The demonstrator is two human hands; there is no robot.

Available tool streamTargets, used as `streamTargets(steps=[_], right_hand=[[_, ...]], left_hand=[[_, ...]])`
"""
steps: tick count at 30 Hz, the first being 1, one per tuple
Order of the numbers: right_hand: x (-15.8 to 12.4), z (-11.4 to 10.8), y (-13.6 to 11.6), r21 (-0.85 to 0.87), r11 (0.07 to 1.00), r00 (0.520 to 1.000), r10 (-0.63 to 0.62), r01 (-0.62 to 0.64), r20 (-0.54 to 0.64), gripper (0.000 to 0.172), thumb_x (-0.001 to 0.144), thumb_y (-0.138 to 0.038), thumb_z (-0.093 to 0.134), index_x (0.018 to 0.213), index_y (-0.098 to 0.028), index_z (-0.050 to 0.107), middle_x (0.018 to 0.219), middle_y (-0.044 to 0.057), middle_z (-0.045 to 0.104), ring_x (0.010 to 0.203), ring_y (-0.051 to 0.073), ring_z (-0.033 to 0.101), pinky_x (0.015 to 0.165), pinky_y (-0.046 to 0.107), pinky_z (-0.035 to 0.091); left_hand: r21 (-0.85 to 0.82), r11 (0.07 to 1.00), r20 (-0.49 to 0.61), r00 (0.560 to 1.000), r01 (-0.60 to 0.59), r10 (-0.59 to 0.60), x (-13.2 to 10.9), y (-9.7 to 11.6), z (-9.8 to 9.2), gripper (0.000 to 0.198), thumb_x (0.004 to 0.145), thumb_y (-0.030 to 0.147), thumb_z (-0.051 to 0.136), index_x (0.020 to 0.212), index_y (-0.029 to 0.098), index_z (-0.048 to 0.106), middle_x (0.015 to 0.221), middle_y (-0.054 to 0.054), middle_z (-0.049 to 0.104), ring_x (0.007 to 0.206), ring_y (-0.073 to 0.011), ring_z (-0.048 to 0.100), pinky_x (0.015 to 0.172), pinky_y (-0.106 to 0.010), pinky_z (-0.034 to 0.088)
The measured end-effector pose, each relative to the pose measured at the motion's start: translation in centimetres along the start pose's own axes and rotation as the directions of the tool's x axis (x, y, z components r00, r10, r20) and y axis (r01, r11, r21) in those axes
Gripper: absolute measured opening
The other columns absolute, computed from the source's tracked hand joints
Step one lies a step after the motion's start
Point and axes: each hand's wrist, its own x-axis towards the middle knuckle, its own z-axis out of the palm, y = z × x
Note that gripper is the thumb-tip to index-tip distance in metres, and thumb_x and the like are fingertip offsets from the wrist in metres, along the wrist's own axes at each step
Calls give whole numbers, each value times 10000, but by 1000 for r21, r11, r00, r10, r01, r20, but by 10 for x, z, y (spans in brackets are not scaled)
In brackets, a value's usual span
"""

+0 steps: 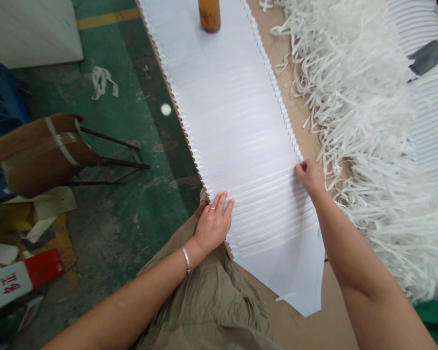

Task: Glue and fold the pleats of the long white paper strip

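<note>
A long white panel (233, 116) lies in front of me, crossed by many thin white strips (266, 206) from one edge to the other. Their ends fold over into small notches along both sides. My left hand (214, 221) rests flat on the panel's left edge, fingers stretched out, a ring and a bracelet on it. At the opposite edge, my right hand (311, 176) is closed in a pinch at the end of a white strip; its fingertips partly hide that end. Below the hands, the panel's pointed near end shows bare white.
To the right lies a large heap of loose white strips (365, 121), with a dark flat object (428, 57) beyond it. An amber cylinder (209, 17) stands on the panel's far part. A padded chair (45, 153) and a red-and-white box (24, 279) are at left.
</note>
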Motion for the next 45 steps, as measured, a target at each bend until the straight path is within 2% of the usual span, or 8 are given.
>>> streamTargets(steps=[13,19,23,26,33,37,40,45], right_hand=[[1,1,-1,102,995,999,26,-22,-38,178,807,-339,566,908,-201,616,870,84,664,790,227,573,816,376,486],[-20,-33,47,193,980,971,87,-43,-221,238,810,-315,523,976,-184,632,907,79,650,804,225,589,843,391,487],[-56,-58,83,45,999,995,11,-7,-104,247,850,-406,545,850,-204,686,799,62,622,784,239,569,825,398,474],[-75,-55,88,-31,992,993,-121,122,10,292,867,-432,562,914,-199,731,907,96,657,880,261,591,878,412,467],[-97,-54,44,-144,966,975,-203,215,92,214,905,-385,588,852,-205,691,1056,124,696,1031,308,600,936,447,415],[-136,-71,-12,185,920,842,-391,345,372,171,924,-377,610,855,-221,624,850,55,708,836,229,638,849,367,429],[-166,-76,-51,447,870,734,-441,208,517,159,936,-360,591,847,-229,573,773,14,677,707,175,598,686,288,420],[-183,-73,-77,558,829,694,-420,31,585,218,935,-398,603,829,-207,604,692,-19,605,635,133,507,599,254,361]], left_hand=[[-38,999,-17,1000,0,0,-4,-2,5,519,980,230,515,1480,93,542,1633,-236,371,1533,-342,350,1125,-463,445],[-160,987,-40,999,7,-14,-12,-14,4,551,988,226,480,1525,99,472,1615,-191,427,1526,-273,377,1142,-429,436],[-181,983,-61,998,23,-34,-15,-20,0,514,1009,253,456,1503,118,503,1586,-179,476,1511,-282,401,1157,-458,419],[-201,979,-80,996,16,-33,-20,-19,-6,483,1018,260,456,1471,112,534,1568,-181,498,1505,-287,407,1171,-461,413],[-403,914,-129,992,-38,-15,-18,3,-24,381,1020,239,455,1355,145,610,1435,-167,618,1365,-268,555,1124,-466,475],[-633,757,-156,984,-163,82,8,44,-34,375,1014,239,461,1359,193,599,1435,-125,624,1359,-226,558,1143,-411,464],[-713,674,-105,979,-196,174,29,71,-39,360,1000,247,469,1328,207,613,1400,-120,649,1362,-244,553,1147,-432,438],[-794,607,156,974,23,167,37,69,-38,216,958,345,546,868,198,675,846,-38,719,835,-200,662,817,-330,513]])
